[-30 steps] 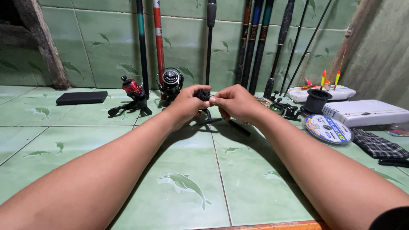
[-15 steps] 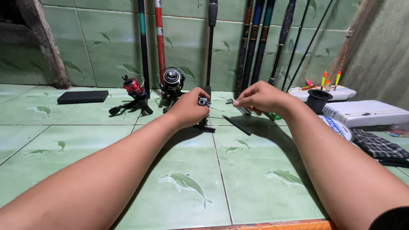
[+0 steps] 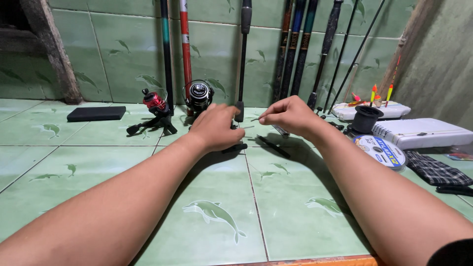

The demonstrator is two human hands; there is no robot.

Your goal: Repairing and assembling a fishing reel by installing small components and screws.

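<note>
My left hand [image 3: 216,129] is closed over a small black fishing reel [image 3: 234,147] that rests on the green tiled floor; the hand hides most of it. My right hand [image 3: 288,116] hovers just to the right, a short gap away. Its thumb and forefinger pinch a thin pale strand [image 3: 254,119] that points back toward the left hand. A slim black handle piece [image 3: 273,146] lies on the tile below the right hand.
A red reel [image 3: 154,101] and a black reel [image 3: 198,93] stand by the wall under several leaning fishing rods [image 3: 288,54]. At the left lies a flat black box [image 3: 96,114]. To the right are a line spool [image 3: 379,150], a black cup [image 3: 367,118], white tackle boxes [image 3: 421,133], floats [image 3: 374,92] and a checked cloth [image 3: 436,170].
The hands were joined over the reel a second ago. My right hand has drawn away to the right with the strand pinched, while the left hand stays on the reel.
</note>
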